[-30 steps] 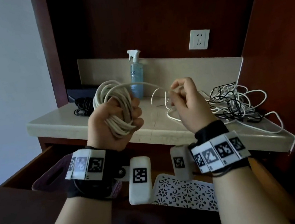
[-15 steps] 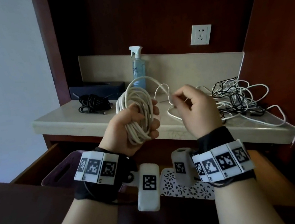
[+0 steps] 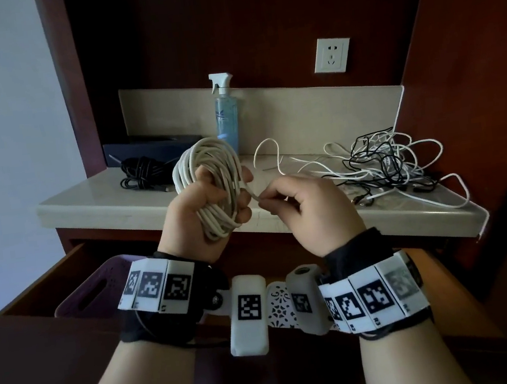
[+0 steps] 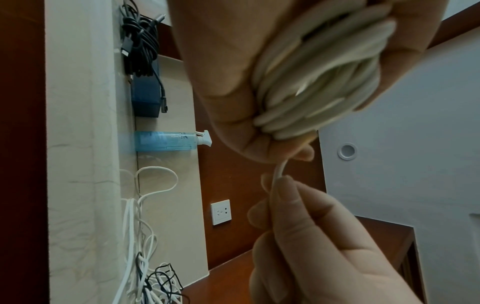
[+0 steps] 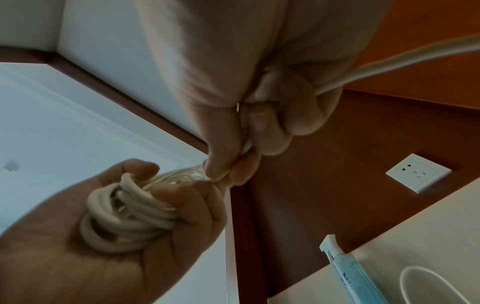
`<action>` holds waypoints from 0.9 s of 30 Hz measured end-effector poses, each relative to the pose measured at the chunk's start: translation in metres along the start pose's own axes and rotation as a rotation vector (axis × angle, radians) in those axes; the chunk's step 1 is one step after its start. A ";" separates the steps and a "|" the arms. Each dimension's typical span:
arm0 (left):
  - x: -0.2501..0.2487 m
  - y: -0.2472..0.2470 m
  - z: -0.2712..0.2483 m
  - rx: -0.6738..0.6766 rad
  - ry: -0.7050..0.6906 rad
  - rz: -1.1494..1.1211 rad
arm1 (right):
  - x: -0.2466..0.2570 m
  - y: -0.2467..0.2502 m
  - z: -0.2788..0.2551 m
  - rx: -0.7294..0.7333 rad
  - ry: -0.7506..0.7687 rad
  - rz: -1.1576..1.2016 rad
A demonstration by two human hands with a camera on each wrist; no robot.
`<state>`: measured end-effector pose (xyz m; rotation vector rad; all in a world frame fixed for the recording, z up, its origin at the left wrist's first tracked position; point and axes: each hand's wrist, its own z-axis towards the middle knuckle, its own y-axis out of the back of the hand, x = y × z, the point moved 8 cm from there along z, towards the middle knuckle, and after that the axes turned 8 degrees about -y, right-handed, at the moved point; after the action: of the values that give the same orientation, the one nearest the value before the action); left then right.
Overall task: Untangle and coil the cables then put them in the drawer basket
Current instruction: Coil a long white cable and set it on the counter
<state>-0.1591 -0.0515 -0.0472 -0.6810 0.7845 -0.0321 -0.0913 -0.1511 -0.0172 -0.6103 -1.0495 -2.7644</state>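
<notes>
My left hand (image 3: 212, 206) grips a thick coil of white cable (image 3: 209, 178), held upright above the counter's front edge; the coil (image 4: 317, 74) fills the palm in the left wrist view and shows again as the white cable coil (image 5: 124, 218). Just to its right, my right hand (image 3: 308, 204) pinches the same cable's free run (image 4: 279, 170) close to the coil. A tangle of black and white cables (image 3: 382, 163) lies on the counter at the right. A bundled black cable (image 3: 141, 176) lies at the back left. The purple drawer basket (image 3: 89, 291) sits in the open drawer below.
A blue spray bottle (image 3: 227, 115) stands at the counter's back, beside a dark box (image 3: 151, 147). A wall socket (image 3: 332, 55) is above. A white perforated basket (image 3: 279, 306) shows in the drawer between my wrists. The marble counter (image 3: 97, 204) has a front edge over the drawer.
My hands have come close together, and the long arc of cable between them has been taken up onto the coil. The right hand now pinches the cable right beside the coil.
</notes>
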 end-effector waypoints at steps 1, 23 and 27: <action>0.002 0.001 0.000 -0.008 0.012 0.009 | -0.001 -0.001 0.000 0.010 -0.009 -0.004; -0.008 0.055 0.006 -0.261 -0.023 -0.060 | -0.061 0.017 -0.022 0.141 -0.272 -0.034; -0.007 0.066 0.003 -0.347 0.002 0.026 | -0.031 0.017 -0.021 0.137 -0.098 0.045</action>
<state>-0.1761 0.0042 -0.0797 -0.9988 0.8084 0.1295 -0.0654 -0.1785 -0.0339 -0.7468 -1.2179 -2.6204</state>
